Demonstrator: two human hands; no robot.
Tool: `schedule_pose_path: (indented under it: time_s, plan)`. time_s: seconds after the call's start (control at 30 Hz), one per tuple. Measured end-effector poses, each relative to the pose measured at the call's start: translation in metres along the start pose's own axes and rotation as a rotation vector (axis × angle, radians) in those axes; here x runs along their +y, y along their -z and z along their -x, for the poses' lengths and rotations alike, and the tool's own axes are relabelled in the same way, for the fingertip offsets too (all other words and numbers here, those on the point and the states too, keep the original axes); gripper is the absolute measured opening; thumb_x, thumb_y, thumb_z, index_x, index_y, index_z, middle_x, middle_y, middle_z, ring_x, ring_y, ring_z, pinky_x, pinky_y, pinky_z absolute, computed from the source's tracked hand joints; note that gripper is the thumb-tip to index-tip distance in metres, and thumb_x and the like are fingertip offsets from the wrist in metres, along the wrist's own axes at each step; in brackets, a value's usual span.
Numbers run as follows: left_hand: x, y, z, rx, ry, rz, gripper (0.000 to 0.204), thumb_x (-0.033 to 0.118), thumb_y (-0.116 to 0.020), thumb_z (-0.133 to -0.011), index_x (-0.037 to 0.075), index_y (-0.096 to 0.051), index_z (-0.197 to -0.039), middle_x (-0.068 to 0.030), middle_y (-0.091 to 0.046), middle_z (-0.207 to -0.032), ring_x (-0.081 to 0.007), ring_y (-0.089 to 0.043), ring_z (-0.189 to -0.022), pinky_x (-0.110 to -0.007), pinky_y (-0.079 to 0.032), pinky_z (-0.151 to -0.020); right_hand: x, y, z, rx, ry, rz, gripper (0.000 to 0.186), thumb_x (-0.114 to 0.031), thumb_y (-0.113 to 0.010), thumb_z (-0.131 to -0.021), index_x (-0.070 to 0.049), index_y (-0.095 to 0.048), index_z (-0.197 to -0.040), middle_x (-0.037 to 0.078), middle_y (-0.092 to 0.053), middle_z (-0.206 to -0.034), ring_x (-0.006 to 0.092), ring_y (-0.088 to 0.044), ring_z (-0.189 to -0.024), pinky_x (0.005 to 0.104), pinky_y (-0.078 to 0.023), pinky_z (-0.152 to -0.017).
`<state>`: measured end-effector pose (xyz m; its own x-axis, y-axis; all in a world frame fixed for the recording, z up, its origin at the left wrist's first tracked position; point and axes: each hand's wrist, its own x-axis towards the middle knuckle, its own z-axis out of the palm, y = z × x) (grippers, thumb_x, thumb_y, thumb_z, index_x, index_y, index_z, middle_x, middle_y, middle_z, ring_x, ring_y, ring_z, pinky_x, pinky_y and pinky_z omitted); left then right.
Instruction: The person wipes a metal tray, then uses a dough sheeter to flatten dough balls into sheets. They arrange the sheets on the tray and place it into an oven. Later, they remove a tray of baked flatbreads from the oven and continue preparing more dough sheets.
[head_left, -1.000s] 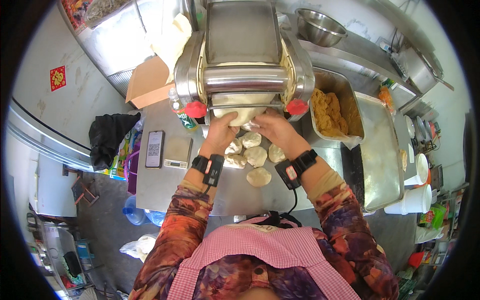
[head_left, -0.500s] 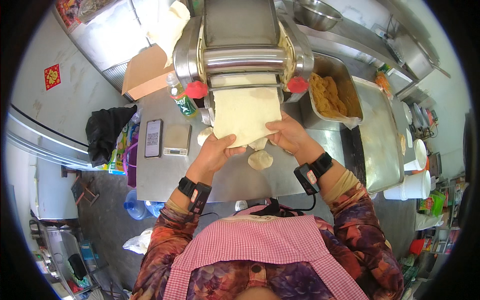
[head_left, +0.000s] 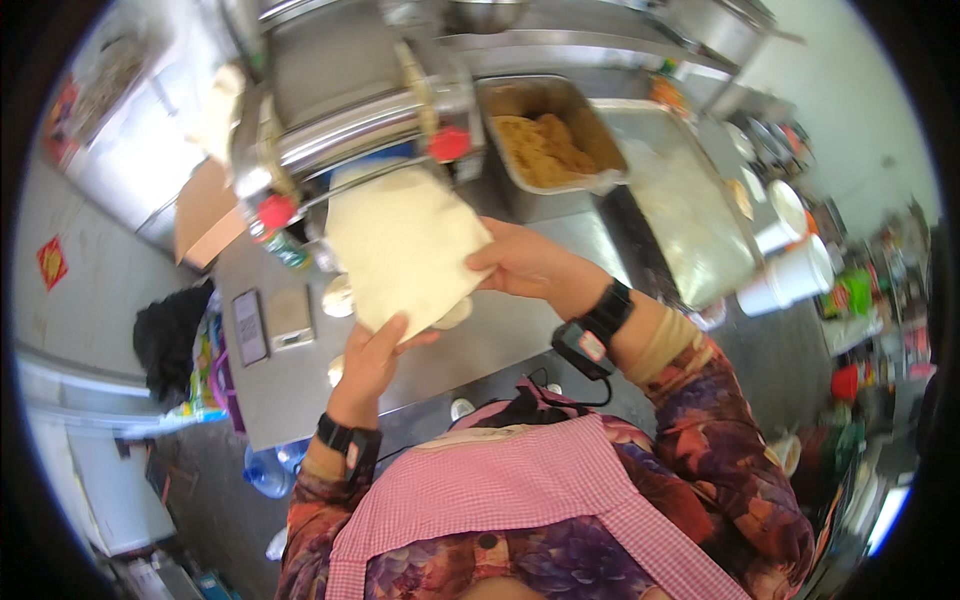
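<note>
A flat, pale sheet of dough (head_left: 405, 250) stretches between my hands, in front of the rollers of a metal dough sheeter (head_left: 345, 132). My left hand (head_left: 372, 368) pinches its near corner, thumb on top and fingers beneath. At the right edge, my right hand (head_left: 532, 262) grips the sheet the same way. The far end of the sheet lies by the sheeter's front bar; whether it still touches the rollers I cannot tell. Beside and partly under the sheet, small dough rounds (head_left: 340, 297) rest on the steel table (head_left: 490, 345).
Right of the sheeter stands a deep metal pan (head_left: 540, 205) of brown crumbly filling. Beyond it lies a large metal tray (head_left: 690, 240). On the table's left are a phone (head_left: 250, 326), a small scale (head_left: 291, 316) and a bottle (head_left: 284, 248). White buckets (head_left: 788, 275) stand at the right.
The view has turned, so the sheeter now appears tilted and farther left. More of the dough sheet shows in front of the rollers, and both hands still hold it.
</note>
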<state>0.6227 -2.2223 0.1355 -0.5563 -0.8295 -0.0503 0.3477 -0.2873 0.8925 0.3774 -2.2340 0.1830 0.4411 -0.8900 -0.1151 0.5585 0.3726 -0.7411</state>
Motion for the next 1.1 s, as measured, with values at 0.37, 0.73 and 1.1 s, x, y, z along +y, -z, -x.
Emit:
schedule_pose_path:
  time_s: [0.37,0.73,1.1]
  plan:
    - [-0.061,-0.091,-0.065,-0.377,-0.051,-0.532,0.072,0.042,-0.072,-0.08,-0.005,-0.048,-0.129,-0.016,-0.054,-0.127,-0.0241,-0.055,-0.114,-0.036,-0.043,-0.097,-0.091,0.031,0.172,-0.139,-0.237,0.176,0.064,-0.014,-0.066,-0.081,0.005,-0.039,-0.135,0.01,-0.06,-0.116,0.0168,-0.059,-0.104,0.0292,-0.05,-0.084]
    - [-0.152,-0.315,-0.189,-0.248,0.112,-0.441,0.042,0.021,-0.062,-0.09,-0.001,-0.054,-0.125,-0.007,-0.063,-0.115,-0.0127,-0.058,-0.1,-0.028,-0.046,-0.088,-0.205,0.186,0.355,0.461,-0.207,0.803,0.039,-0.016,-0.054,-0.093,-0.002,-0.049,-0.129,0.002,-0.064,-0.101,0.0081,-0.058,-0.087,0.0231,-0.047,-0.078]
    - [-0.277,-0.358,-0.205,-0.792,-0.467,-1.369,0.028,0.018,-0.058,-0.088,0.013,-0.064,-0.114,-0.0116,-0.06,-0.12,-0.0273,-0.051,-0.118,-0.052,-0.02,-0.111,-0.108,0.364,0.438,0.456,-0.132,1.669,0.035,0.0,-0.053,-0.086,-0.016,-0.064,-0.115,0.007,-0.058,-0.126,0.037,-0.04,-0.129,0.04,-0.037,-0.105]
